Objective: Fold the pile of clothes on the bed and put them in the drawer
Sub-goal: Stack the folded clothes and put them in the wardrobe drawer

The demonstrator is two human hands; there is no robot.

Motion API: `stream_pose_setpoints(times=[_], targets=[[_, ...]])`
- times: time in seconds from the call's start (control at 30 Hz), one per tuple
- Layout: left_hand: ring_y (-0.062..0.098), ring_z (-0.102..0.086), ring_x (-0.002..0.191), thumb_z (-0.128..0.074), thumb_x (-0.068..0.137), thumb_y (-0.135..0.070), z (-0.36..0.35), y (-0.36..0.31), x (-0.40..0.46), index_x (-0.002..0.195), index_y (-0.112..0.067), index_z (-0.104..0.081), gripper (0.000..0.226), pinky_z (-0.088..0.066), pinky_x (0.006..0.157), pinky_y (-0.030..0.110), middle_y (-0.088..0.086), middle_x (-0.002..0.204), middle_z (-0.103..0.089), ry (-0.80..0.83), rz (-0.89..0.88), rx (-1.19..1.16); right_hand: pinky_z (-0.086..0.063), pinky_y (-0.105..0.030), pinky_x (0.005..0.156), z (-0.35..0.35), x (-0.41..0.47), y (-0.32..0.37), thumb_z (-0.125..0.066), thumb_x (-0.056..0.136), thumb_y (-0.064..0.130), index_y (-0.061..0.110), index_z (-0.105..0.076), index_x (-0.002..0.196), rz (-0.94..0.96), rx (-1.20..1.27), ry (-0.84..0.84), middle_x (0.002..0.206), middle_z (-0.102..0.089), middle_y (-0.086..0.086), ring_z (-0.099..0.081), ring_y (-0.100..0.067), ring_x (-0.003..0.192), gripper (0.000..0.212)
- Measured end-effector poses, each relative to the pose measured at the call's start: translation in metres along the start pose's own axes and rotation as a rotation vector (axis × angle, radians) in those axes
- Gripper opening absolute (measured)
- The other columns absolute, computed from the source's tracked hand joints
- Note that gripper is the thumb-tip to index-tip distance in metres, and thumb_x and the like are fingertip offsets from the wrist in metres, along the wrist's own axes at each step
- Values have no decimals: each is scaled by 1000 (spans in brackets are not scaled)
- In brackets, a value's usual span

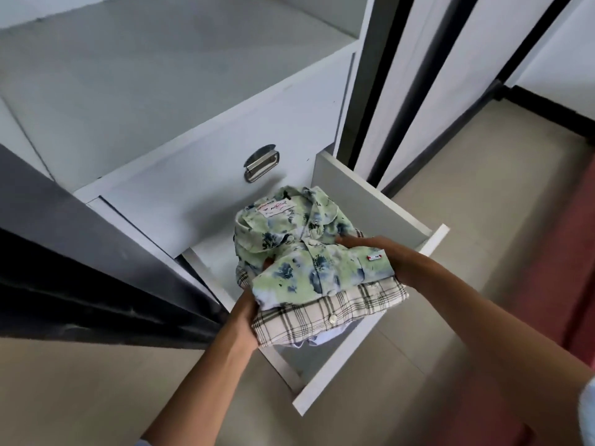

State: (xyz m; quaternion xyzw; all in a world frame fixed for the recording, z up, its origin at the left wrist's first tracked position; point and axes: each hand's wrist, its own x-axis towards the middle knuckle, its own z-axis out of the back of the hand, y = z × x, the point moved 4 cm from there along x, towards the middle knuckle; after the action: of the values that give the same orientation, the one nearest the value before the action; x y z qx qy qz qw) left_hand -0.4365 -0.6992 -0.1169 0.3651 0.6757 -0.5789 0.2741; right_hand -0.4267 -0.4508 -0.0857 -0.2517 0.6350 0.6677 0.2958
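Observation:
I hold a stack of folded clothes over the open white drawer (370,201). A green shirt with blue flowers (299,252) lies on top. Under it is a cream plaid shirt (325,317), and a white garment (325,336) peeks out at the bottom. My left hand (248,312) grips the stack's left edge, its thumb on the green shirt. My right hand (383,252) grips the right edge, fingers laid across the top of the green shirt. The drawer's inside is mostly hidden by the stack.
Above the open drawer is a closed white drawer with a metal handle (261,162). A white shelf (161,75) runs above that. A dark wardrobe panel (80,252) stands to the left. Beige floor (450,284) lies to the right, with a reddish mat (579,259).

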Motion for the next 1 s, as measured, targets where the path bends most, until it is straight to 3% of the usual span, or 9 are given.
stream_pose_setpoints(times=[0.1,0.2,0.27,0.33,0.43,0.63,0.73,0.87,1.0], targets=[[15,-70,57,-43,102,-29,-10,2,15,100,-12,-63,26,-56,48,25,5,68,-73,109,61,-64,-57,-28,73,7,23,1,-74,80,35,5,-71,103,-4,20,46,99,-74,-10,-72,-22,86,38],[25,-70,99,-66,77,-61,-16,7,34,120,-12,-64,66,-58,83,39,9,104,-73,147,138,-59,-55,-34,80,24,40,-8,-72,79,42,10,-67,109,-20,49,-40,110,-70,-10,-68,-25,90,44],[30,-50,129,-74,55,-73,-15,17,42,141,-13,-45,109,-41,105,45,7,123,-63,29,209,118,-46,-33,82,28,41,-24,-68,78,53,23,-61,116,-48,-72,-115,122,-59,-2,-57,-21,100,49],[29,-29,142,-69,71,-65,-18,24,45,153,-15,-15,111,-30,112,45,6,154,-30,-68,193,320,-36,-37,97,11,41,-36,-61,87,50,30,-46,137,-61,-272,7,135,-45,7,-45,-20,119,55],[26,-21,145,-57,93,-45,-40,30,44,154,-21,2,88,-26,113,38,3,161,-10,-40,63,547,-21,-42,115,-26,50,-58,-53,95,44,32,-23,151,-7,-819,184,157,-27,-1,-35,-24,138,65],[30,-23,144,-50,97,-39,-43,42,51,153,-29,9,81,-28,112,41,5,160,-13,16,-15,736,-23,-55,113,-37,47,-74,-40,94,58,45,-13,150,13,-1334,-116,161,-13,-6,-37,-31,138,63],[36,-15,146,-40,97,-51,-45,55,34,152,-29,8,77,-24,115,46,15,161,0,-33,-202,1087,-7,-60,114,-32,21,-75,-24,95,64,38,-22,150,124,-1432,-199,161,-12,-3,-19,-27,146,60],[29,2,148,-6,88,-73,-64,84,-16,151,-40,5,71,-5,116,51,2,162,8,56,-631,1399,9,-55,116,-17,-26,-95,9,79,82,36,-26,149,387,-1334,-180,161,-9,5,-4,-17,149,91],[32,-21,145,-40,88,-69,-72,118,-17,153,-35,-14,78,-24,114,56,2,161,-12,273,-957,1737,-11,-54,109,12,-38,-130,-18,91,76,31,-23,152,491,-1550,-106,159,-21,-2,-18,-21,146,76]])
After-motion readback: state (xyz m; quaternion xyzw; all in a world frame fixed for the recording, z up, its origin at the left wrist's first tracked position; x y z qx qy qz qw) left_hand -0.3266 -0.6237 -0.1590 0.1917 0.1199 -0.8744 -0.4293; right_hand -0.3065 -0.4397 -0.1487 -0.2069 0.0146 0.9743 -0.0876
